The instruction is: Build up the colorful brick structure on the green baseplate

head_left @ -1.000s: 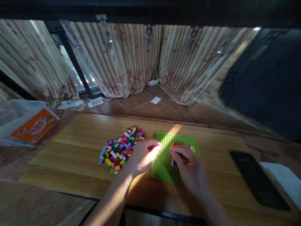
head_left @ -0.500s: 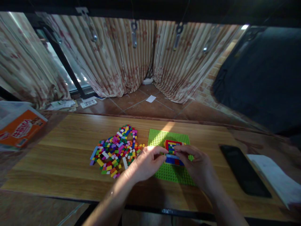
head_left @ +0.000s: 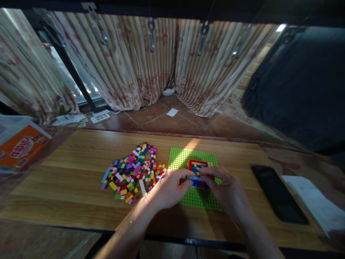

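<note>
A green studded baseplate [head_left: 183,158] lies on the wooden table [head_left: 81,172], with a small square block of red, yellow, green and blue bricks [head_left: 197,166] built on it. My left hand [head_left: 168,189] and my right hand [head_left: 225,189] meet at the near edge of that block, fingertips pinched together on its front bricks. What the fingertips hold, if anything, is too small to name. A heap of loose coloured bricks [head_left: 132,171] lies just left of the plate, beside my left hand.
A black phone [head_left: 277,192] and a white notebook [head_left: 315,205] lie on the table at the right. An orange box in a clear bag [head_left: 18,147] sits at the far left. Beyond the table are a tiled floor, curtains and a dark bag.
Both hands have drawn closer together at the front edge of the brick block, uncovering its top. The view has shifted a little, so the plate and heap sit further left.
</note>
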Motion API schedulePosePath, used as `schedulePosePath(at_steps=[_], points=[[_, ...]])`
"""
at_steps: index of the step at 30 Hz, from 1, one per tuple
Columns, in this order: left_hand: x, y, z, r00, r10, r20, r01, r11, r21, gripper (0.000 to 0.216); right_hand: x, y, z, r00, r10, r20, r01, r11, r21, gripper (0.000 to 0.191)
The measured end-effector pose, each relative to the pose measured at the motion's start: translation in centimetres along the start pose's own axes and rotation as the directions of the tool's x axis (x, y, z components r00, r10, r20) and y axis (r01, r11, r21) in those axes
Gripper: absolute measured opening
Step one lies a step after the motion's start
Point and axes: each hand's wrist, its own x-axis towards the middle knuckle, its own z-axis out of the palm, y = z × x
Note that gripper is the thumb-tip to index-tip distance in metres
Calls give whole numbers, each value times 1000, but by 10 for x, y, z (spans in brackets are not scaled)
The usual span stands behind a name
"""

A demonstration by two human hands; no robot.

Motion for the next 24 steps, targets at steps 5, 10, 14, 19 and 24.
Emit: schedulePosePath(at_steps=[5, 10, 14, 19, 24], points=[[0, 1, -1, 1000, 3, 22, -3, 1000, 2, 30, 0, 1, 1, 1000, -23, -17, 24, 1000, 17, 14], [1, 1, -1, 1000, 2, 29, -3, 1000, 16, 29, 1, 2, 1, 1000, 8, -15, -8, 999, 43, 14], [0, 1, -2, 1000, -18, 17, 17, 1000, 22, 29, 1, 1, -1, 1000, 28, -9, -27, 999, 22, 15], [-1, 0, -3, 999, -32, -4, 32, 999, 23, 28, 3, -5, -1, 995, 84, -45, -84, 996, 2, 16], [-1, -2, -6, 997, -30, -70, 36, 996, 83, 29, 4, -7, 3, 995, 87, -57, -89, 996, -25, 17]])
